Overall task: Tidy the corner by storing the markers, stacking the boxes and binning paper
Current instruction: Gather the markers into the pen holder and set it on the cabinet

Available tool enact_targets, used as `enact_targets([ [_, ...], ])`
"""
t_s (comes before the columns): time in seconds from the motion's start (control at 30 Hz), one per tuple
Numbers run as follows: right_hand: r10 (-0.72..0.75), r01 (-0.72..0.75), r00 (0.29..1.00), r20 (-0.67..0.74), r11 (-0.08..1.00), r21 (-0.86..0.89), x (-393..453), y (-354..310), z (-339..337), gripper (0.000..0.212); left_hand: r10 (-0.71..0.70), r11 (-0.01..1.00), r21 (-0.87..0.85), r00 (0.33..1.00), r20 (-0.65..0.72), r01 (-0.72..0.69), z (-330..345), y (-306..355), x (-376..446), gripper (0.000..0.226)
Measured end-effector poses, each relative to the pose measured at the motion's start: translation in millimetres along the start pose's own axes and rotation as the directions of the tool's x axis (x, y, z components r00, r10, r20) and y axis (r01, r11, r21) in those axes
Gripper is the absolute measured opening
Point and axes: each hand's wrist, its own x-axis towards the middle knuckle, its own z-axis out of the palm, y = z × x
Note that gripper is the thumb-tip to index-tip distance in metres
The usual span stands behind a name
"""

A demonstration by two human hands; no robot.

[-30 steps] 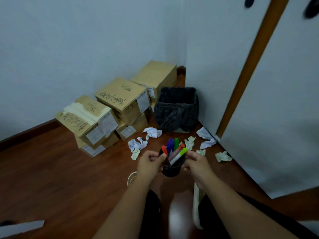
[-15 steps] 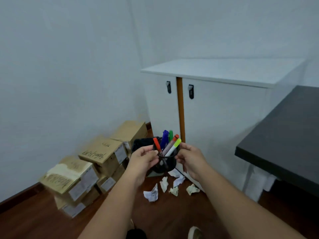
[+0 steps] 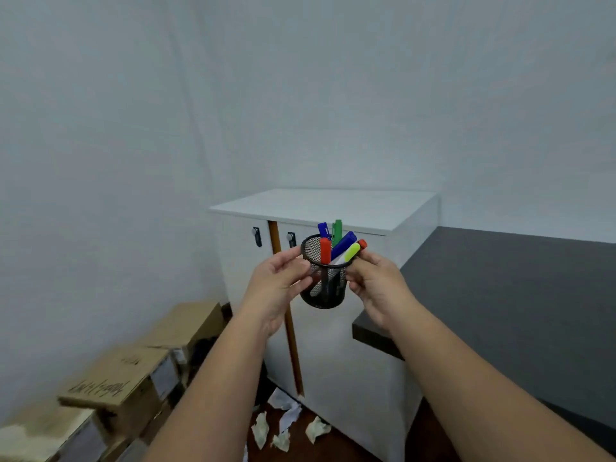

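A black mesh pen cup (image 3: 325, 288) hangs in the air in front of the white cabinet (image 3: 346, 345), gripped from both sides. My left hand (image 3: 278, 288) clasps its left wall and my right hand (image 3: 375, 285) its right wall. Several markers (image 3: 336, 245) stand in it: red, blue, green, yellow-capped and orange-capped. Brown cardboard boxes (image 3: 110, 391) lie along the wall at the lower left, blurred. Crumpled paper pieces (image 3: 283, 425) are scattered on the wooden floor below my arms. The bin is mostly hidden behind my left forearm.
The cabinet's white top (image 3: 330, 206) is level with the cup's rim, just behind it. A dark desk (image 3: 500, 295) stands against the cabinet on the right. White walls meet in a corner at the left.
Both hands have lifted the cup of markers from near the floor up to the height of the cabinet top. The view has risen with them, so the boxes and paper sit lower in frame.
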Motion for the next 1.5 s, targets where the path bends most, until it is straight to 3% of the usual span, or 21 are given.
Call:
enact_targets([
  [0.17,-0.085,0.077,0.982,-0.168,0.996,-0.053,-18.9,-37.3,-63.5,0.037,0.007,0.992,0.125,0.992,0.129,-0.023,69.6,-21.9,1.5,0.034],
  [0.4,-0.135,0.091,0.932,-0.337,0.985,-0.145,-50.5,-63.0,-146.2,0.036,-0.083,0.997,0.02,0.958,0.273,0.08,156.6,-65.0,-3.0,0.035],
  [0.7,-0.091,-0.008,0.905,-0.416,0.973,-0.229,-60.1,-67.0,-213.6,0.039,-0.177,0.983,0.119,0.91,0.376,0.142,211.2,-102.8,8.8,0.035],
  [0.9,-0.135,-0.009,0.917,-0.375,0.934,-0.358,-34.5,-71.2,-242.2,0.05,-0.245,0.967,0.168,0.881,0.405,0.192,233.1,-124.7,48.4,0.037],
  [1.17,-0.147,-0.029,0.908,-0.393,0.912,-0.408,47.0,-64.7,-278.1,0.05,-0.233,0.954,0.269,0.892,0.387,0.132,267.7,-152.8,129.2,0.041],
  [1.33,-0.266,0.024,0.868,-0.419,0.865,-0.501,100.4,-50.2,-304.8,0.045,0.024,0.868,0.445,0.914,0.406,-0.221,276.4,-187.2,166.9,0.046],
  [1.5,-0.318,0.011,0.845,-0.43,0.814,-0.58,143.2,-49.6,-324.3,0.04,0.071,0.829,0.482,0.908,0.413,-0.283,294.2,-205.4,203.3,0.043],
])
